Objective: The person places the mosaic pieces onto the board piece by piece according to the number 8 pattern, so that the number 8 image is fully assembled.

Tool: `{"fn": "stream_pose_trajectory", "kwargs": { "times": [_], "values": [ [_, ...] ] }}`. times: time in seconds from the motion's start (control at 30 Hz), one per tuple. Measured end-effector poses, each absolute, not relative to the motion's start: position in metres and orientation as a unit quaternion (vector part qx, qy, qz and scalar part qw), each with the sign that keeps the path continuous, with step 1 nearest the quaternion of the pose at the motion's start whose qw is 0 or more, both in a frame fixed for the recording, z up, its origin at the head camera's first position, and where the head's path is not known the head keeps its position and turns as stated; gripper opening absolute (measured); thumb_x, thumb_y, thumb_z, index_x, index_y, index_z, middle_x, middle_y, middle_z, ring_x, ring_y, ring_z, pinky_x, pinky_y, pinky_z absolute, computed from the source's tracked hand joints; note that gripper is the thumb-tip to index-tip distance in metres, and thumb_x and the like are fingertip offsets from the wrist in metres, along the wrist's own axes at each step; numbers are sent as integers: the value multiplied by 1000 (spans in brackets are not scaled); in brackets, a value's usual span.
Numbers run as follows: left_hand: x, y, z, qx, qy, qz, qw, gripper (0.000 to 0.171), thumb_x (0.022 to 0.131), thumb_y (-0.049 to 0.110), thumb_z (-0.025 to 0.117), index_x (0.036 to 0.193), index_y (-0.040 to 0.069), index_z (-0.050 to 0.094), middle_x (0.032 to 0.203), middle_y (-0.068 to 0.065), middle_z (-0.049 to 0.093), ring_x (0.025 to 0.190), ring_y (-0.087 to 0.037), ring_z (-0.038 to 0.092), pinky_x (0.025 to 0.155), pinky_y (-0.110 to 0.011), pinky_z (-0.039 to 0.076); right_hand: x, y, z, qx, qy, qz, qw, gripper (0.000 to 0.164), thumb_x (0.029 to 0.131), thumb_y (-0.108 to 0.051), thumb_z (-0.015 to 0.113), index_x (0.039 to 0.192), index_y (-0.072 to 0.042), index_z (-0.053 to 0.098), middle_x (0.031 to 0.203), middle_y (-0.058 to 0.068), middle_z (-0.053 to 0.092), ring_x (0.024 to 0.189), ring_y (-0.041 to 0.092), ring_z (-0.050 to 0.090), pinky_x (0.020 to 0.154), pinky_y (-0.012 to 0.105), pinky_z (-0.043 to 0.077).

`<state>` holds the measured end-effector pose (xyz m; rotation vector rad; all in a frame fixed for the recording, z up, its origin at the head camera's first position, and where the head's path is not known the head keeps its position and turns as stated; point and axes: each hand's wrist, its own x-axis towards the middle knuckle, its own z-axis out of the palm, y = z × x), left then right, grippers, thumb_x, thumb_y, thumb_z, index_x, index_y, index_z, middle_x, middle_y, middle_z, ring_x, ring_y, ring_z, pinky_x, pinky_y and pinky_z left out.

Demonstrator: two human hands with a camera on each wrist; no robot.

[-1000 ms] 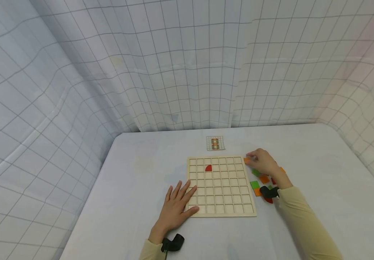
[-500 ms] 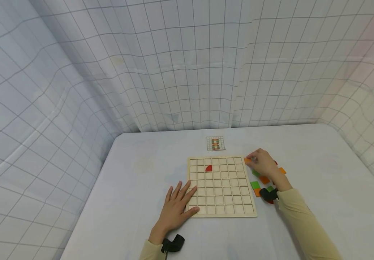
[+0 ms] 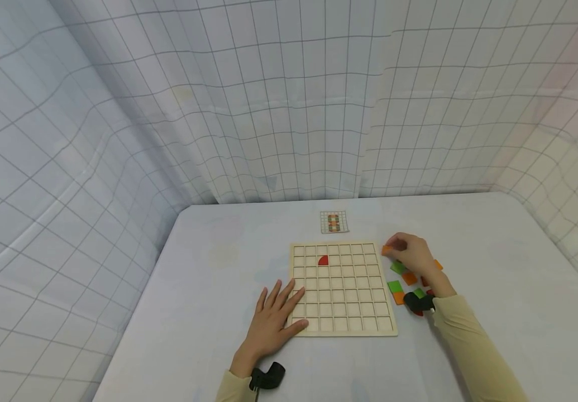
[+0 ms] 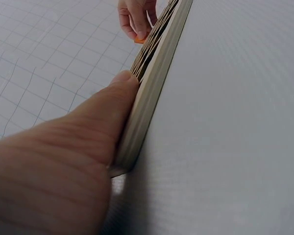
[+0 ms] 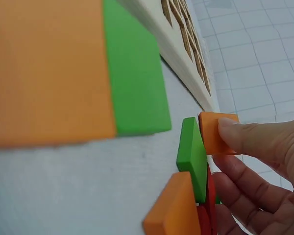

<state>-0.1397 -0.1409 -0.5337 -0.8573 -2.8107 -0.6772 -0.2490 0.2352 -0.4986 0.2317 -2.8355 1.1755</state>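
A wooden grid board (image 3: pixel 341 290) lies on the white table, with one red quarter-circle tile (image 3: pixel 323 261) in an upper-left cell. My left hand (image 3: pixel 268 324) rests spread on the board's lower-left edge; in the left wrist view its thumb (image 4: pixel 108 107) lies along the rim. Just off the board's upper-right corner, my right hand (image 3: pixel 411 252) pinches an orange square tile (image 5: pixel 214 132) between thumb and fingers. Below that hand is a loose group of green, orange and red tiles, among them a green tile (image 5: pixel 191 156) and an orange tile (image 5: pixel 174 208). The forearm hides part of the group.
Behind the board lies a small card (image 3: pixel 334 222) printed with a coloured grid pattern. A green square (image 3: pixel 395 286) and an orange square (image 3: pixel 399 298) sit beside the board's right edge. White gridded curtains (image 3: pixel 289 111) surround the table at the back and sides.
My right hand, with the orange tile in its fingers, has shifted slightly right, away from the board's corner. The left hand has stayed in place.
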Motion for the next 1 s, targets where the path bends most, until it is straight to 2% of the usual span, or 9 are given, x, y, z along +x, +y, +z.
{"fn": "stream_pose_trajectory", "kwargs": {
  "times": [0.3,0.4,0.63,0.83,1.0],
  "values": [
    [-138,-141,-529,-289,-926,-235,67,67,91,46,58,147,17,39,153,-8,27,140,-37,17,108,-57,6,-244,232,-493,54,-902,427,39,17,87,-18,71,93,-3,66,85,8,65,69,20,57,53,27,49],
    [-138,-141,-528,-286,-927,-234,60,66,91,46,57,148,18,38,154,-7,26,140,-35,16,109,-56,6,-241,228,-490,56,-892,445,56,18,88,-18,70,95,-2,66,87,10,66,73,22,60,54,26,51],
    [-138,-142,-531,-288,-928,-228,63,66,91,48,56,148,18,38,154,-7,27,141,-35,16,109,-56,5,-236,215,-480,70,-879,463,92,22,89,-24,69,98,-4,66,92,8,67,82,22,61,68,27,50],
    [-138,-142,-530,-291,-927,-227,67,67,91,46,58,148,17,38,153,-7,27,140,-35,17,109,-56,6,-233,199,-474,93,-862,491,83,21,87,-23,72,97,-5,67,88,6,67,77,19,61,66,26,50],
    [-139,-141,-530,-291,-927,-227,67,67,91,46,59,148,18,38,153,-7,27,140,-36,17,109,-56,6,-231,182,-473,101,-854,507,54,20,84,-23,75,93,-7,69,82,3,67,73,20,61,63,28,50]
  ]
}}
